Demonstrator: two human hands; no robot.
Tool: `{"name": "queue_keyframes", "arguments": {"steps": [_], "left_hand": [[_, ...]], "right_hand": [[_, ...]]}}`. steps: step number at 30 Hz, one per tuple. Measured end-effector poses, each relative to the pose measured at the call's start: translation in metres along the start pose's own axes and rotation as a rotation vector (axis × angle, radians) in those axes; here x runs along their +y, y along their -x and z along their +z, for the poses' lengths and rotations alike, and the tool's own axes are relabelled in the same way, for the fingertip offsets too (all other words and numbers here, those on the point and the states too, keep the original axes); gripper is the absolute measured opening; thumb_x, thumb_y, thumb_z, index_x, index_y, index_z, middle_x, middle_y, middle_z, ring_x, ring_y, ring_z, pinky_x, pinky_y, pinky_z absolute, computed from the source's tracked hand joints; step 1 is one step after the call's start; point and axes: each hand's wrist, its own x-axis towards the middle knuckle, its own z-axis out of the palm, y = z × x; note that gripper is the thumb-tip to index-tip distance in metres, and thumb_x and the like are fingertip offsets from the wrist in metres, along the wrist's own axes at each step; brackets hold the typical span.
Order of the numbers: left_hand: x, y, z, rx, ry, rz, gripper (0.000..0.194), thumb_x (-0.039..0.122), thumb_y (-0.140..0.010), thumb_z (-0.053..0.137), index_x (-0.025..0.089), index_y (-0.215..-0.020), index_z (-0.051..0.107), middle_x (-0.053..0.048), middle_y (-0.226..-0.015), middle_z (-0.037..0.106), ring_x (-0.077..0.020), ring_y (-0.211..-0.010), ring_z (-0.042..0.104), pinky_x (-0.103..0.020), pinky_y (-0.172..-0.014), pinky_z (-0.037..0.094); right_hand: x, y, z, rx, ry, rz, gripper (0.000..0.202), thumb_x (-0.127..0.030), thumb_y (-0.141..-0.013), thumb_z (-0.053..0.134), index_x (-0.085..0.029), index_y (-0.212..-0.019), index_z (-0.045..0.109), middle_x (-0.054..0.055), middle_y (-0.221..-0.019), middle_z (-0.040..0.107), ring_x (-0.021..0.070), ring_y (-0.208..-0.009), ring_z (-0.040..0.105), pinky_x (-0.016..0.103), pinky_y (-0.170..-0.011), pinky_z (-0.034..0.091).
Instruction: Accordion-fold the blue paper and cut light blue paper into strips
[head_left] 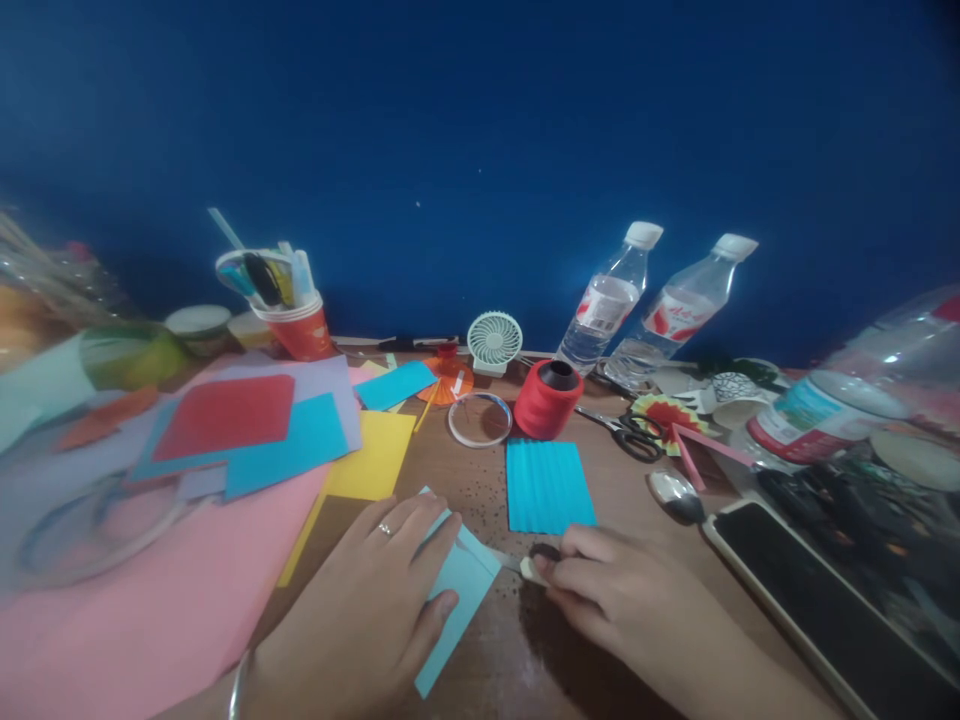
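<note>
My left hand (pixel 379 585) lies spread over a folded light blue sheet of paper (pixel 461 590), pressing it on the wooden table, thumb and fingers apart. My right hand (pixel 600 590) is closed around the handle of a small knife (pixel 531 570), white and dark where it shows. Its grey blade points left and reaches the upper right edge of the folded paper; whether the tip is inside the fold I cannot tell. Just beyond my right hand is a pleated blue paper (pixel 549 487). Behind that stands a red spool of thread (pixel 547 400).
Pink, yellow, blue and red paper sheets (pixel 225 415) spread across the left. At the back stand a paper cup of pens (pixel 296 325), a small fan (pixel 495 342) and two water bottles (pixel 604 305). Scissors (pixel 634 437), a spoon (pixel 675 495) and a phone (pixel 810 600) lie right.
</note>
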Motion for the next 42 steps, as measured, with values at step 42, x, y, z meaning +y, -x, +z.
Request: {"name": "queue_keyframes", "arguments": {"steps": [42], "left_hand": [[0.002, -0.001, -0.018, -0.177, 0.122, -0.002, 0.049, 0.033, -0.084, 0.047, 0.028, -0.132, 0.041, -0.011, -0.132, 0.05, -0.0372, -0.121, 0.041, -0.061, -0.09, 0.034]], "right_hand": [[-0.006, -0.017, 0.003, -0.065, -0.038, 0.058, 0.013, -0.017, -0.083, 0.055, -0.021, -0.075, 0.063, -0.003, -0.069, 0.054, 0.0102, -0.061, 0.055, 0.02, -0.052, 0.035]]}}
